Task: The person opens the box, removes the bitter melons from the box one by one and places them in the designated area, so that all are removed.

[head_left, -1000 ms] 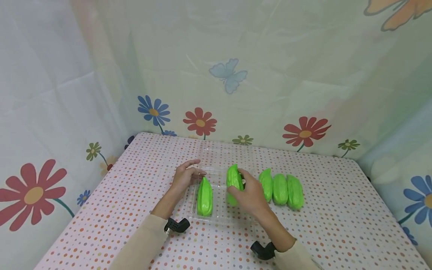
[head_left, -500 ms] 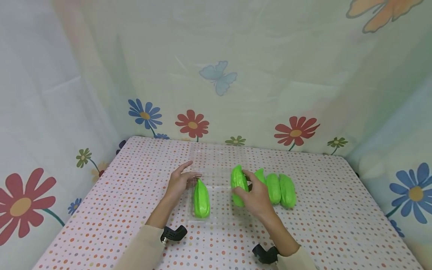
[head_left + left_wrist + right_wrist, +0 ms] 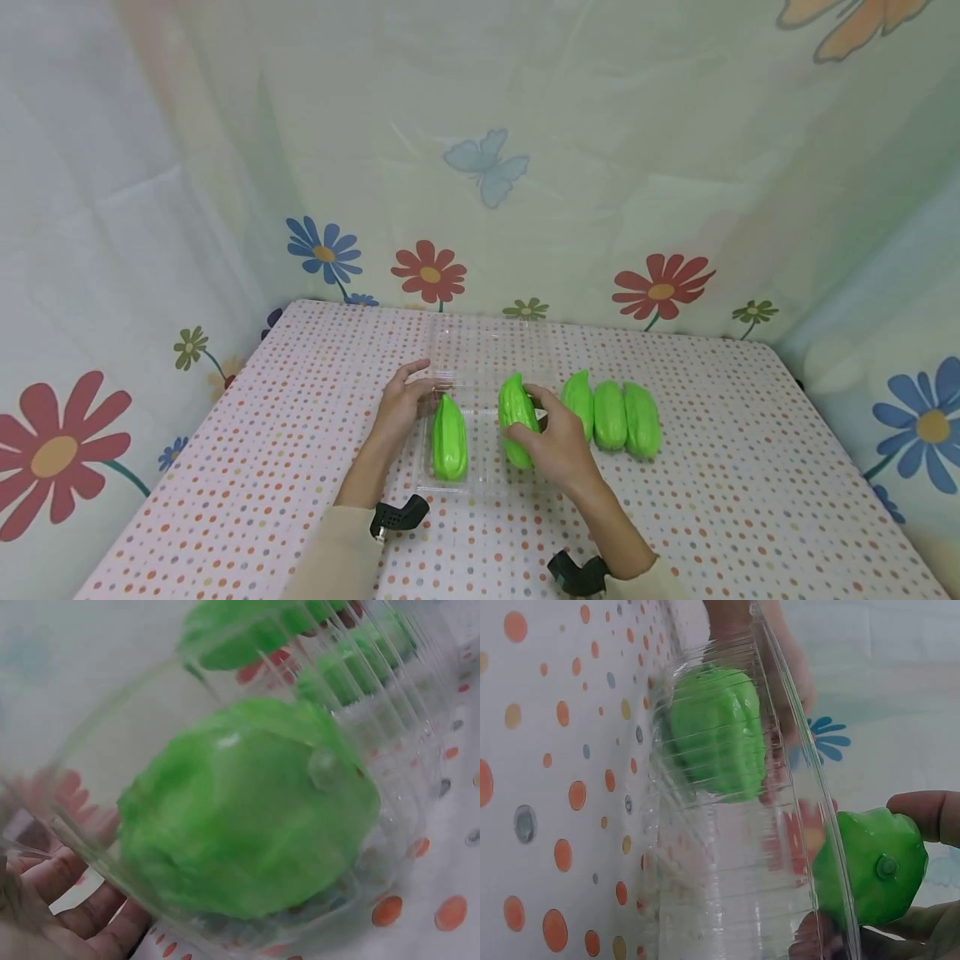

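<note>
A clear plastic clamshell tray point(image 3: 442, 490) lies open on the dotted table, with one green gourd point(image 3: 449, 436) in its left side. My left hand point(image 3: 405, 398) holds the tray's far left rim, fingers against the clear wall point(image 3: 82, 900). My right hand point(image 3: 551, 437) grips a second green gourd point(image 3: 517, 417) just above the tray's right side. The right wrist view shows that gourd point(image 3: 870, 866) between thumb and fingers behind the tray wall point(image 3: 705, 900), and the other gourd point(image 3: 716, 731) inside. The left wrist view fills with the gourd in the tray point(image 3: 247, 810).
Three more green gourds point(image 3: 611, 414) lie side by side right of the tray. The tray's clear lid point(image 3: 487, 342) lies open toward the flowered backdrop point(image 3: 480, 167). The dotted tablecloth point(image 3: 735, 483) spreads on both sides.
My right hand has carried its gourd slightly left, from beside the row of gourds to over the tray's right side. My left hand has stayed at the tray's rim.
</note>
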Demonstrator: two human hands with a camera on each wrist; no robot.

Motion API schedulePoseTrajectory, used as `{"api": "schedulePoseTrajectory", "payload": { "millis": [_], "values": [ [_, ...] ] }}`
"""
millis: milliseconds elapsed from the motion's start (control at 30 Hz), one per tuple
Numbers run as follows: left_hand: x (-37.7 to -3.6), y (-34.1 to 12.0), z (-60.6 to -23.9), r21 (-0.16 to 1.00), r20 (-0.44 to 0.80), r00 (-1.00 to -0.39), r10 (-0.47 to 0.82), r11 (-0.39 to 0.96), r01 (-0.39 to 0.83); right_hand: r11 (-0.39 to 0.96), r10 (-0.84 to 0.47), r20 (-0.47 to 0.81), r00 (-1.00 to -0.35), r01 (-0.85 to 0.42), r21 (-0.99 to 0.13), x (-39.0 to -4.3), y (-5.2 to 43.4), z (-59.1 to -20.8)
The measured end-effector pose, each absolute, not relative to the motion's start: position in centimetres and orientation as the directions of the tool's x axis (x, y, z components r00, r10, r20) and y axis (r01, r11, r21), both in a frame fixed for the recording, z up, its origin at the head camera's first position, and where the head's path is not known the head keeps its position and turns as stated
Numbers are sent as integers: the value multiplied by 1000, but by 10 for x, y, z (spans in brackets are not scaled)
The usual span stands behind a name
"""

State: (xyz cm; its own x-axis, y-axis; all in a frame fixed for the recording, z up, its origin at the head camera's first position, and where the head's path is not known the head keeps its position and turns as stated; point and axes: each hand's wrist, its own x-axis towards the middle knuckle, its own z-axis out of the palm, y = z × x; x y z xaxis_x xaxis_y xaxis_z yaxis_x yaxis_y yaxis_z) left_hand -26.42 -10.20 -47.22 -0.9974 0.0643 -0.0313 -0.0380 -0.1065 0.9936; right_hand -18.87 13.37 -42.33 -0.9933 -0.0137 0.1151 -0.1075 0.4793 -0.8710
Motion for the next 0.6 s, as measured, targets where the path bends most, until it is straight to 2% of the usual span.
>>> {"api": "schedulePoseTrajectory", "payload": {
  "millis": [300,600],
  "values": [
    [-269,-94,-478,998,39,-996,83,-61,34,489,2,90,-996,-77,-869,-188,136,-423],
    [-270,-94,-475,997,31,-999,-26,-75,33,497,9,118,-993,-98,-862,-193,137,-427]
  ]
}}
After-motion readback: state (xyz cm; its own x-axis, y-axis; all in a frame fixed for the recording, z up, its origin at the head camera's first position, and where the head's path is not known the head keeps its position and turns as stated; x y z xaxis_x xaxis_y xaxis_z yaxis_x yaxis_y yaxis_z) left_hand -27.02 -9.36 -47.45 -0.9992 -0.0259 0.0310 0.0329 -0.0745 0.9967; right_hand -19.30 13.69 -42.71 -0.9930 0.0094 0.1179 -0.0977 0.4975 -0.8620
